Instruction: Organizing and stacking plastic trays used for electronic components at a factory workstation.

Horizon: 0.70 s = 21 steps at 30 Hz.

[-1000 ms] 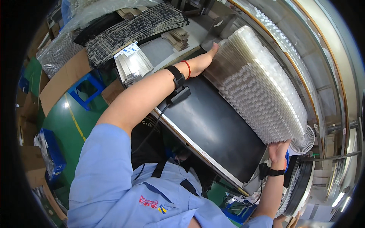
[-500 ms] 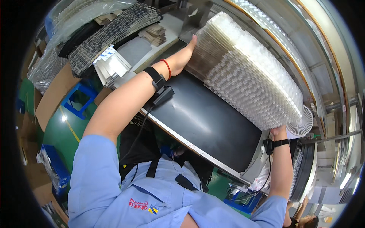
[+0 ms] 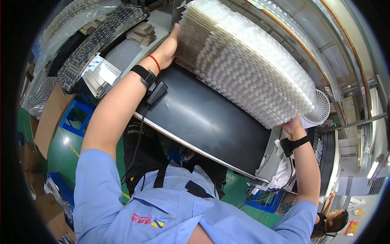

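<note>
A thick stack of translucent white plastic sheets [image 3: 248, 77], covered in small raised bumps, is held tilted between my two hands over the far side of a black work mat [image 3: 203, 118]. My left hand [image 3: 167, 49] presses against the stack's left end with the thumb up; its other fingers are mostly hidden behind the sheets. At the lower right corner my right hand [image 3: 292, 125] supports the stack from its end and underside, fingers partly covered. The sheets fan slightly apart along the near face.
Dark patterned sheets [image 3: 101, 42] and white packets [image 3: 99, 77] lie at the left. A white round fan [image 3: 319, 106] stands beyond my right hand. Shelf rails [image 3: 300, 44] run along the back. Blue stools [image 3: 77, 116] stand on the green floor. Another person [image 3: 335, 219] is at lower right.
The stack and my left hand appear farther up and to the left, the whole view having shifted too. More of my right palm shows. Both hands keep their hold.
</note>
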Motion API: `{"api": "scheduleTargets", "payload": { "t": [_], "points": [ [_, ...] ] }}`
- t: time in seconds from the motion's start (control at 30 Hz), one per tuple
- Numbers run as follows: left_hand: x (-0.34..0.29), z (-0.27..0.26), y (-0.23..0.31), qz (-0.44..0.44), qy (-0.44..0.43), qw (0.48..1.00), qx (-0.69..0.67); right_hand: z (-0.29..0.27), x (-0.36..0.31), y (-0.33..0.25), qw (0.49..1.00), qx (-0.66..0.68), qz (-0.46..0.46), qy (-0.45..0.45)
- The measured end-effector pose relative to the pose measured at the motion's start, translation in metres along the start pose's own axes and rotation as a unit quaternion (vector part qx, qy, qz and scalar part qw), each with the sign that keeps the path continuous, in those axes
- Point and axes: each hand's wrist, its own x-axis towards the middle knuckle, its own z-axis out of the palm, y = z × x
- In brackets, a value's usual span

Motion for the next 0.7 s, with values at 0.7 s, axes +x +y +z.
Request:
{"api": "scheduleTargets", "payload": {
  "t": [0.7],
  "points": [
    [-0.097,0.225,-0.092,-0.314,-0.149,0.882,-0.318,-0.047,0.032,-0.054,0.517,-0.826,-0.218,-0.057]
  ]
}}
